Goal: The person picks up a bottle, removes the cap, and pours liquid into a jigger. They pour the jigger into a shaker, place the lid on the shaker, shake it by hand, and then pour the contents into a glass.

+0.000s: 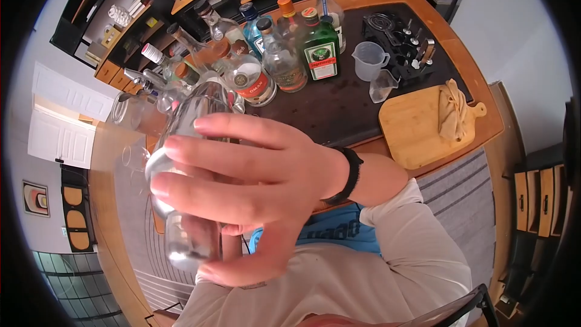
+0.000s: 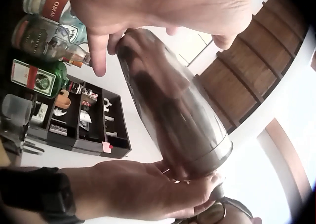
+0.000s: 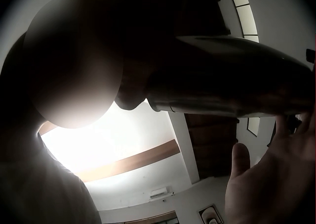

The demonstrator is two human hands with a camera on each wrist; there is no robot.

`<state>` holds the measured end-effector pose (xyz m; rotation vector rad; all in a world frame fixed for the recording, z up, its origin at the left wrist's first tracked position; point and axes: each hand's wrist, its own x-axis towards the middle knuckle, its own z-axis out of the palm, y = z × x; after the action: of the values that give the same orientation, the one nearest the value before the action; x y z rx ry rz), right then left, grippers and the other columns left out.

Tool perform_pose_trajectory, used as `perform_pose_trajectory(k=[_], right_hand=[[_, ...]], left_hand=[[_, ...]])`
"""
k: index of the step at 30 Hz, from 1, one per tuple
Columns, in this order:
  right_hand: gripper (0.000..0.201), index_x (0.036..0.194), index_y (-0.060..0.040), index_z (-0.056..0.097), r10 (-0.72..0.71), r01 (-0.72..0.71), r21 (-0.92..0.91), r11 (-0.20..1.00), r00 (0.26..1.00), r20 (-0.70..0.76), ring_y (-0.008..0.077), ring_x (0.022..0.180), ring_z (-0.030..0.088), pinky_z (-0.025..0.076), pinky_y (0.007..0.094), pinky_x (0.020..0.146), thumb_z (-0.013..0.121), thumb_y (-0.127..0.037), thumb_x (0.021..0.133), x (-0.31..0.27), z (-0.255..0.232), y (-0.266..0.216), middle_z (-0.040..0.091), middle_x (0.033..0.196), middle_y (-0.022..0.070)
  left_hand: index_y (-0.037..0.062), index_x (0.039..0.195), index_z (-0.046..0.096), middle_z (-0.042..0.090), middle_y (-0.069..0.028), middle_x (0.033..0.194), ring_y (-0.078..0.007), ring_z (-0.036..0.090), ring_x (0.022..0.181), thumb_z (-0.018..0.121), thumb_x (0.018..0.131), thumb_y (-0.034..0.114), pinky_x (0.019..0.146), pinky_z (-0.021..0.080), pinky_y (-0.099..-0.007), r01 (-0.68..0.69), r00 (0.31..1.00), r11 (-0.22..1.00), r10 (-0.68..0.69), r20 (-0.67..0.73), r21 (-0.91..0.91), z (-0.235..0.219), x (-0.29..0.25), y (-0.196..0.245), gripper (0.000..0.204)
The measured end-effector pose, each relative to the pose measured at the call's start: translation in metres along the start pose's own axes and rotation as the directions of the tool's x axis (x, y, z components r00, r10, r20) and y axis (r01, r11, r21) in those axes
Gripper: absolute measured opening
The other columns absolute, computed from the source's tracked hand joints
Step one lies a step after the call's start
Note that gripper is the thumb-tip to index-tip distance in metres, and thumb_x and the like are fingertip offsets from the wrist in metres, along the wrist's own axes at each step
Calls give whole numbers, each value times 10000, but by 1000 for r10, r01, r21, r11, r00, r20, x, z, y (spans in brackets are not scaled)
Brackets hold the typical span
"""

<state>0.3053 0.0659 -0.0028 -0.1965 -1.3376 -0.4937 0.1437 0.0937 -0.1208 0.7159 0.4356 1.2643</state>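
Note:
A shiny metal shaker (image 1: 189, 236) is held up close to the head camera, tilted, between two hands. My right hand (image 1: 260, 175) grips it, fingers spread across its side and thumb beneath. The left wrist view shows the shaker (image 2: 182, 110) slanting, with my right hand (image 2: 148, 189) round its wide end and my left hand (image 2: 163, 9) at the narrow end, fingers curved about it. My left hand (image 3: 271, 179) touches the far end in the dark right wrist view, its thumb sticking out. The shaker hides most of my left hand in the head view.
Several bottles, including a green one (image 1: 321, 48), crowd the back and left of the table. A clear plastic jug (image 1: 369, 60) stands beside a black tool rack (image 1: 399, 42). At the right lie a wooden board (image 1: 411, 127) and a tan cloth (image 1: 452, 115). Glassware stands at the left.

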Motion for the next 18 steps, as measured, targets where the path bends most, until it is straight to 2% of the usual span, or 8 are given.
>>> perform_pose_trajectory(k=[4, 6, 8, 9, 10, 12, 17, 18], right_hand=[[508, 1276, -207, 608, 69, -51, -137, 989, 989, 130, 274, 1010, 716, 575, 467, 949, 785, -200, 801, 0, -11, 9, 680, 1137, 111], [553, 1302, -176, 563, 382, -305, -246, 920, 836, 393, 290, 1014, 718, 568, 448, 930, 823, -188, 815, -7, -17, 19, 683, 1147, 104], [547, 1278, -88, 557, 529, -352, -414, 839, 707, 470, 285, 924, 687, 548, 429, 874, 823, -176, 809, -15, -21, 22, 640, 1015, 91], [540, 1272, -48, 549, 588, -360, -475, 803, 611, 531, 300, 859, 683, 546, 446, 821, 825, -182, 828, -15, -27, 22, 635, 958, 98], [540, 1272, -48, 549, 589, -361, -476, 802, 609, 531, 300, 859, 683, 546, 446, 821, 825, -182, 828, -18, -28, 23, 635, 958, 98], [541, 1282, -42, 546, 681, -322, -612, 723, 486, 548, 311, 834, 698, 543, 440, 796, 829, -187, 845, -26, -28, 25, 648, 934, 120], [604, 1330, -35, 540, 653, -289, -607, 740, 525, 546, 316, 817, 698, 546, 426, 795, 838, -204, 833, -17, -28, 22, 653, 965, 124], [607, 1334, -52, 540, 549, -294, -495, 817, 661, 512, 317, 821, 696, 551, 432, 827, 834, -201, 824, -14, -26, 22, 656, 1008, 126]], left_hand=[[102, 1564, 494, 556, -93, 1584, -299, 511, 1493, 361, 1151, 496, 1255, 409, -501, 28, 999, 999, -27, -16, 41, 6, 4, 5, 586], [103, 1564, 493, 553, -90, 1587, -301, 512, 1492, 359, 1152, 497, 1253, 413, -501, 40, 999, 998, -39, -25, 57, 11, 5, 6, 586], [114, 1591, 475, 539, -114, 1608, -325, 556, 1452, 320, 1148, 598, 1184, 474, -530, 318, 933, 927, -343, -108, -196, 50, -7, 1, 674], [98, 1625, 431, 483, -113, 1662, -335, 484, 1509, 320, 1152, 543, 1223, 425, -534, 430, 894, 848, -449, 13, -310, 42, -11, -2, 659], [81, 1660, 387, 426, -111, 1716, -346, 412, 1567, 320, 1156, 489, 1261, 376, -538, 538, 836, 740, -529, 145, -404, 34, -17, -4, 651], [76, 1662, 382, 419, -114, 1722, -355, 397, 1577, 321, 1155, 476, 1267, 367, -541, 593, 800, 710, -573, 177, -380, 29, -24, -9, 648], [114, 1640, 435, 532, -96, 1634, -349, 489, 1515, 317, 1116, 667, 1229, 422, -543, 588, 775, 606, -611, 161, -535, 36, -20, -9, 771], [118, 1642, 432, 524, -97, 1641, -357, 490, 1511, 322, 1116, 665, 1234, 415, -555, 454, 874, 788, -484, 36, -415, 34, -19, -6, 767]])
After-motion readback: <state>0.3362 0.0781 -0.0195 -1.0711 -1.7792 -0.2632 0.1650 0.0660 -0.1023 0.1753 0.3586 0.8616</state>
